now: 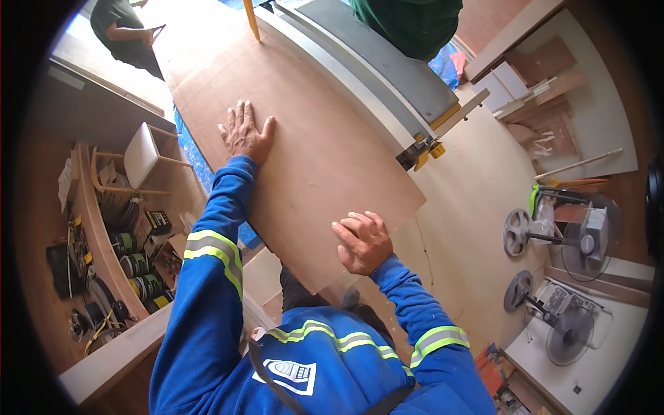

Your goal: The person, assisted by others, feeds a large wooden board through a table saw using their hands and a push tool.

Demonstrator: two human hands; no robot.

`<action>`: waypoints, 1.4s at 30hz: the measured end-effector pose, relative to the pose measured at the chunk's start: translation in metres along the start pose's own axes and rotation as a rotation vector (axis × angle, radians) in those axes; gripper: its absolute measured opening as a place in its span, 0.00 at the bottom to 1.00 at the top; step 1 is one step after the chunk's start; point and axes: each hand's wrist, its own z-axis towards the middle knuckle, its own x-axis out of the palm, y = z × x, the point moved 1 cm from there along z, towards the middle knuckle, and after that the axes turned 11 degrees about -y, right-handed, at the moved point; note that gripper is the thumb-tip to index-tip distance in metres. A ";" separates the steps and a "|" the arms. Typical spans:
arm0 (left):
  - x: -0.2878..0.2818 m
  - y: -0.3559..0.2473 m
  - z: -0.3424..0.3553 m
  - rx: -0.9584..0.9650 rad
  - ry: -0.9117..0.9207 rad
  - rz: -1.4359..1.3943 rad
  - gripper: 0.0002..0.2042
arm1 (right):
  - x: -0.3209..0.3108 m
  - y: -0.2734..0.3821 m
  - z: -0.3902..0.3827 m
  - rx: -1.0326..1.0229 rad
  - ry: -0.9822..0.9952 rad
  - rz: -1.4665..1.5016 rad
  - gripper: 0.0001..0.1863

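Observation:
A large thin brown wood panel [304, 159] stretches from the far left to just in front of my body. My left hand [247, 133] lies flat on its left part, palm down with fingers spread. Near the panel's close right end is my right hand [364, 242], its fingers loosely bent and slightly apart, with nothing visible in it. Whether the right palm touches the panel cannot be made out. Along the panel's right side runs a machine with a grey top [387, 62] and a pale metal rail [346, 76]. A yellow clamp-like part [430, 151] sits at the rail's near end.
A person in dark green [117, 28] stands at the far left; another green garment [408, 24] shows beyond the machine. Pedestal fans [570, 332] lie at right. Cans [135, 264] and tools fill a shelf at left, near a white chair [142, 155].

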 end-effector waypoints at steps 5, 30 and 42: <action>0.005 0.011 0.030 -0.012 -0.002 0.003 0.38 | 0.022 -0.006 0.023 -0.024 0.099 -0.054 0.27; 0.009 0.002 -0.001 -0.063 -0.040 0.050 0.37 | 0.083 -0.016 0.121 -0.052 0.198 -0.061 0.29; -0.015 0.000 -0.014 -0.124 0.061 0.000 0.32 | 0.119 0.007 0.142 -0.063 0.242 -0.215 0.33</action>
